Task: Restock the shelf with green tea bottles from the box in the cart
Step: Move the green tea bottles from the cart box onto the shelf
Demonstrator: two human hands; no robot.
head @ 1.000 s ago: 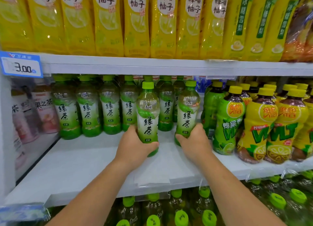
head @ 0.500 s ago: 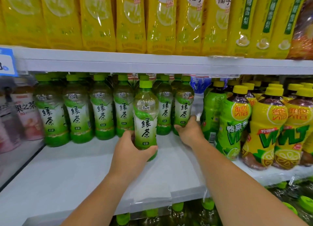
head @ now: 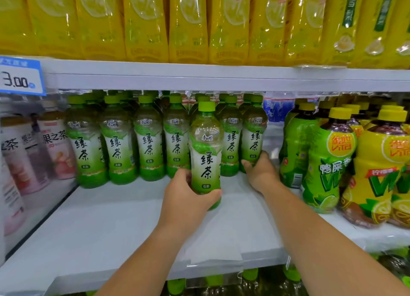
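My left hand (head: 188, 198) grips the lower part of an upright green tea bottle (head: 206, 153) standing on the white shelf (head: 111, 224), in front of the row. My right hand (head: 261, 173) holds the base of another green tea bottle (head: 254, 136) at the right end of the back row, level with its neighbours. A row of several green tea bottles (head: 147, 140) with green caps stands along the back of the shelf. The box and cart are out of view.
Yellow-and-green lemon tea bottles (head: 328, 162) crowd the shelf's right side, close to my right forearm. Pink fruit tea bottles (head: 53, 145) stand behind a clear divider at left. Yellow drink bottles (head: 188, 23) fill the shelf above. A blue price tag (head: 21, 76) hangs upper left.
My right hand has pushed its bottle back into the row's right end. My left hand's bottle has shifted slightly deeper on the shelf.
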